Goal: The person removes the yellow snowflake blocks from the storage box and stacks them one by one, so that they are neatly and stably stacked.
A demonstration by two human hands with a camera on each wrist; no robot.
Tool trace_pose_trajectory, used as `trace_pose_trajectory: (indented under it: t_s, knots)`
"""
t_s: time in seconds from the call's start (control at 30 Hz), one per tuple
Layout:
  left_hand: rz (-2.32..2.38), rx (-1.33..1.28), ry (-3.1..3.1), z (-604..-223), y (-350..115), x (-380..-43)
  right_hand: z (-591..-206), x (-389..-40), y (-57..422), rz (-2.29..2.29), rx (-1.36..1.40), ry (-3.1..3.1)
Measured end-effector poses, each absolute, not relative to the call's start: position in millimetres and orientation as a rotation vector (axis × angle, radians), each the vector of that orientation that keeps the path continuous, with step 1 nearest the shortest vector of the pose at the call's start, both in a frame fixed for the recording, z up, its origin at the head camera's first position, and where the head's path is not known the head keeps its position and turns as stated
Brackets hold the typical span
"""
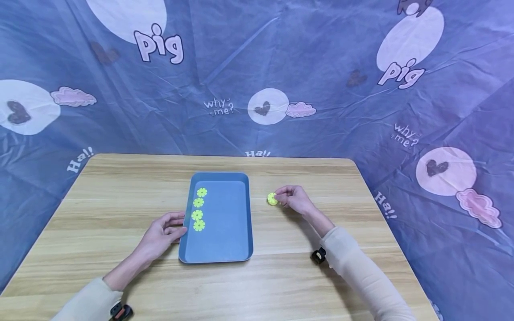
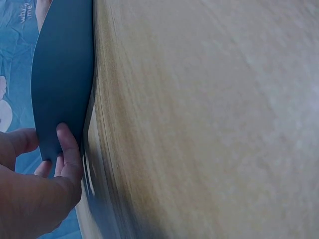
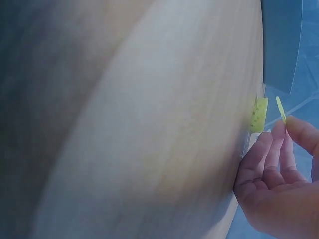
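Both forearms (image 1: 357, 258) angle inward, the left hand (image 1: 161, 232) with fingers (image 1: 172, 215) loosely extended, the right hand (image 1: 296, 199) pinching between thumb (image 3: 303, 133) and fingertip.

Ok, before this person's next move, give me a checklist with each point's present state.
1. Left hand against the blue tray: ok, touching its left side.
2. Grip on the yellow-green notched disc: ok, the right hand pinches it.
3. Held disc apart from the disc stack: ok, a gap shows.
4. Room in the tray: ok, four more discs line its left side.
5. Held disc over the tray: not ok, it is off to the right.
6. Stack count: cannot tell.
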State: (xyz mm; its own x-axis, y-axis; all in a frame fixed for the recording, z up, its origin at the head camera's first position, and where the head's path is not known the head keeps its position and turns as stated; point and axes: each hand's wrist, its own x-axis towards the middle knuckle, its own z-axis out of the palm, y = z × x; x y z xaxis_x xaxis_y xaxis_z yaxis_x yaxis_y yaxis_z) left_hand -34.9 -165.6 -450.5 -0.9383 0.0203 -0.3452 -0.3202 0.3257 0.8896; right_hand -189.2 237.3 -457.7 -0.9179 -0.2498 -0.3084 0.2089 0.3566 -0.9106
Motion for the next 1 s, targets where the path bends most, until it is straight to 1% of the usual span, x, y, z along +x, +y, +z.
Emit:
trace_pose_trajectory:
  t_s: [0.47,1.0]
  knots:
    - [1.661,-0.273,2.279,-449.7,-164.9,-33.9,-461.9,-192.7,237.8,-1.542,-0.005,2.247]
    - [1.655,-0.263,2.287,-449.1,-165.6,-34.1,-457.8,-191.5,235.8,-1.494,-0.002,2.270]
